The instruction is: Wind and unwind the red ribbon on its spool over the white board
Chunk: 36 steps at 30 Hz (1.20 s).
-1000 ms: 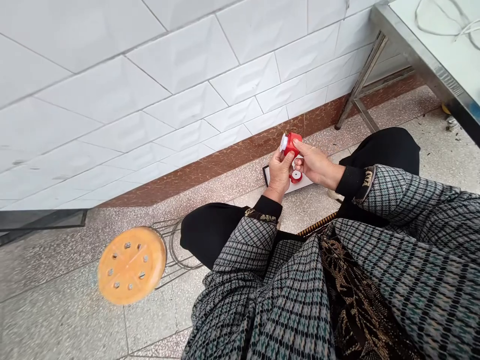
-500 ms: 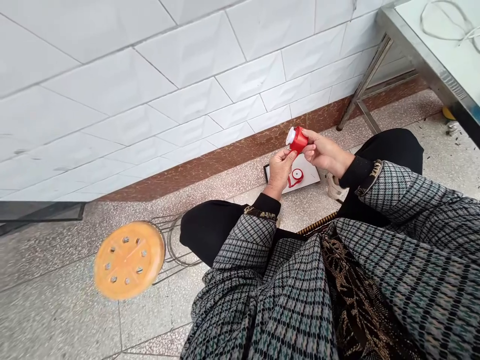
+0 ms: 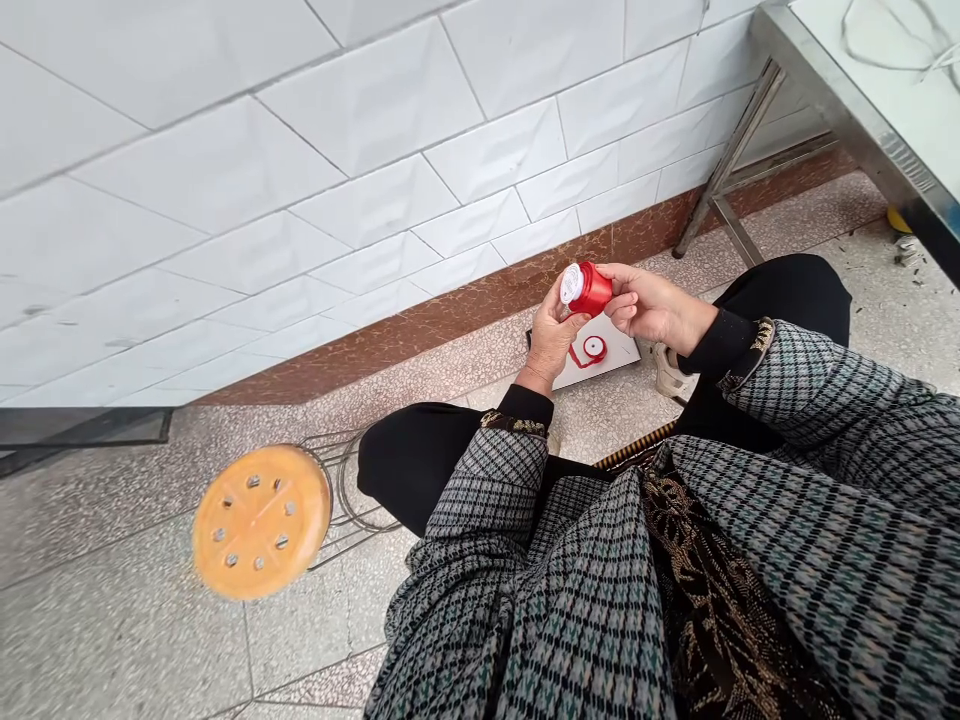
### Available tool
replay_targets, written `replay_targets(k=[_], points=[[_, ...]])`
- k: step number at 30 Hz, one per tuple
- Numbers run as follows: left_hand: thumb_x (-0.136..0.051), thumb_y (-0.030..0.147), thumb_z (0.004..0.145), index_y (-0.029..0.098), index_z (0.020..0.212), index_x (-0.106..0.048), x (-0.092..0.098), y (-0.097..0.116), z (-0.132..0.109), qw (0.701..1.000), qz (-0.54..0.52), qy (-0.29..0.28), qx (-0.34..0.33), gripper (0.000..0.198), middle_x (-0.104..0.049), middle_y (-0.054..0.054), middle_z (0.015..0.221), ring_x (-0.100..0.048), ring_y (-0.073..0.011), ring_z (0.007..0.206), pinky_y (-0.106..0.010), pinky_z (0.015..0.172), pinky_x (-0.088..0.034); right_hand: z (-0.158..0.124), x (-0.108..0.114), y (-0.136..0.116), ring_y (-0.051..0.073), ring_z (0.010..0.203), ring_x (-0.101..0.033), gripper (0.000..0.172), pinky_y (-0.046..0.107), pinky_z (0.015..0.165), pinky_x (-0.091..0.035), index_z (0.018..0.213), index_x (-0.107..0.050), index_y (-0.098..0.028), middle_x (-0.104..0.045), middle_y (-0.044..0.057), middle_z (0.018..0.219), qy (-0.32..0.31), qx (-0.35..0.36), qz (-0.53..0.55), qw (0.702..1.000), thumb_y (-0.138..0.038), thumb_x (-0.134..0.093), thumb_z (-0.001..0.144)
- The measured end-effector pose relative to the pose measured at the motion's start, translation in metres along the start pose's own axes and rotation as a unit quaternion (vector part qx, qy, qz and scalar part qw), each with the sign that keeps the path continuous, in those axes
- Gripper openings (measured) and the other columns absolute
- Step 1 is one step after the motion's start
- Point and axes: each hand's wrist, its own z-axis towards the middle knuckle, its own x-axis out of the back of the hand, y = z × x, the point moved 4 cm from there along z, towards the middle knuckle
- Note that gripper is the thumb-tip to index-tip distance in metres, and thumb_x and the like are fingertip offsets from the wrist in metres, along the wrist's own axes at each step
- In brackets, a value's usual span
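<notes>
You hold a red spool (image 3: pixel 587 289) up in front of you, between your knees and the tiled wall (image 3: pixel 360 150); its white end face turns toward the wall and to your left. Your left hand (image 3: pixel 551 340) comes up from below, fingers curled against the spool's near and left side, thumb by the white face; your right hand (image 3: pixel 651 305) closes on the spool's right end with fingertips and thumb; both hands grip it, neither lies open.

Directly beneath the spool, on the floor (image 3: pixel 150 620), lies a white board (image 3: pixel 621 350); a second, smaller red spool (image 3: pixel 594 348) rests flat on it with a loose red strand curling beside it; your left hand covers the board's left part. You cannot tell whether that strand runs up to the spool in your hands.

To your left stands a round orange stool (image 3: pixel 261 520) on a wire frame, well apart from your hands. At the upper right a metal table (image 3: pixel 862 110) juts in, with a thin cable (image 3: pixel 885 40) on its top.
</notes>
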Motion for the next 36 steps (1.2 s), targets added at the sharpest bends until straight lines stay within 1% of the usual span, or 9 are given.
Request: replay_targets(k=[4,7,12,14,18,25,28,31,36], points=[[-0.105,0.038,0.058,0.030,0.143,-0.068,0.001,-0.001,0.000,0.999,-0.012,-0.031,0.026,0.093,-0.078,-0.007,0.115,-0.069,-0.0162,0.087,-0.025,0.068,-0.057,-0.005,0.000,0.000,0.003,0.035,-0.027,0.012,0.008,0.031,-0.027,0.096,-0.057,-0.019,-0.033,-0.011,0.053,-0.006,-0.022,-0.024,0.999,-0.022,-0.058,0.108],[-0.107,0.041,0.052,0.028,0.139,-0.070,0.000,0.000,-0.001,0.999,-0.021,-0.026,0.022,0.096,-0.078,-0.005,0.107,-0.065,-0.0121,0.077,-0.021,0.062,-0.052,-0.007,0.002,-0.002,0.003,0.036,-0.027,0.010,0.008,0.031,-0.028,0.097,-0.057,-0.019,-0.032,-0.011,0.053,-0.002,-0.028,-0.032,0.999,-0.021,-0.060,0.106],[-0.106,0.045,0.054,0.024,0.117,-0.074,-0.008,0.000,-0.006,0.998,-0.052,0.008,0.033,0.073,-0.065,0.004,0.075,-0.044,-0.0053,0.053,-0.020,0.046,-0.033,-0.007,-0.003,0.006,0.003,0.037,-0.030,0.016,0.009,0.033,-0.032,0.096,-0.059,-0.019,-0.042,-0.009,0.056,-0.004,0.012,-0.013,1.000,-0.027,-0.060,0.110],[-0.104,0.047,0.059,0.023,0.112,-0.074,-0.014,0.000,-0.009,0.997,-0.065,0.028,0.035,0.065,-0.062,0.005,0.071,-0.039,-0.0039,0.049,-0.020,0.044,-0.029,-0.006,-0.005,0.016,0.002,0.038,-0.033,0.017,0.009,0.035,-0.033,0.095,-0.059,-0.020,-0.049,-0.008,0.059,0.014,0.075,-0.008,0.997,-0.029,-0.062,0.110],[-0.101,0.050,0.064,0.022,0.104,-0.071,-0.025,-0.003,-0.014,0.993,-0.100,0.051,0.038,0.058,-0.066,0.005,0.075,-0.046,-0.0037,0.050,-0.019,0.044,-0.036,-0.001,-0.008,0.035,0.004,0.042,-0.043,0.021,0.012,0.040,-0.039,0.092,-0.057,-0.021,-0.053,-0.008,0.060,0.050,0.180,-0.025,0.982,-0.030,-0.067,0.108],[-0.101,0.057,0.061,0.020,0.100,-0.071,-0.023,-0.008,-0.012,0.993,-0.084,0.048,0.064,0.062,-0.056,0.010,0.062,-0.031,-0.0003,0.041,-0.019,0.039,-0.021,0.004,-0.005,0.020,0.002,0.038,-0.034,0.028,0.009,0.038,-0.030,0.086,-0.053,-0.020,-0.043,-0.010,0.052,0.071,0.146,0.005,0.987,-0.016,-0.053,0.113],[-0.100,0.058,0.063,0.020,0.108,-0.073,-0.019,-0.008,-0.010,0.995,-0.069,0.033,0.061,0.064,-0.069,0.003,0.075,-0.046,-0.0032,0.049,-0.019,0.045,-0.032,0.002,-0.003,0.007,0.001,0.036,-0.032,0.023,0.007,0.036,-0.028,0.091,-0.055,-0.019,-0.048,-0.010,0.056,0.055,0.121,0.022,0.991,-0.018,-0.052,0.114],[-0.099,0.051,0.068,0.022,0.118,-0.074,-0.015,-0.005,-0.008,0.998,-0.040,0.028,0.037,0.063,-0.078,-0.006,0.100,-0.070,-0.0135,0.080,-0.023,0.065,-0.053,0.005,-0.001,0.003,0.001,0.035,-0.031,0.018,0.007,0.033,-0.026,0.095,-0.056,-0.019,-0.048,-0.009,0.056,0.032,0.077,0.025,0.996,-0.018,-0.052,0.112],[-0.099,0.046,0.069,0.025,0.130,-0.072,-0.007,-0.002,-0.005,0.999,0.023,0.036,-0.015,0.071,-0.077,-0.013,0.131,-0.070,-0.0266,0.126,-0.036,0.095,-0.060,0.009,0.002,0.003,0.002,0.034,-0.031,0.012,0.008,0.032,-0.028,0.100,-0.057,-0.020,-0.043,-0.010,0.053,0.023,0.026,0.027,0.999,-0.017,-0.052,0.110]])
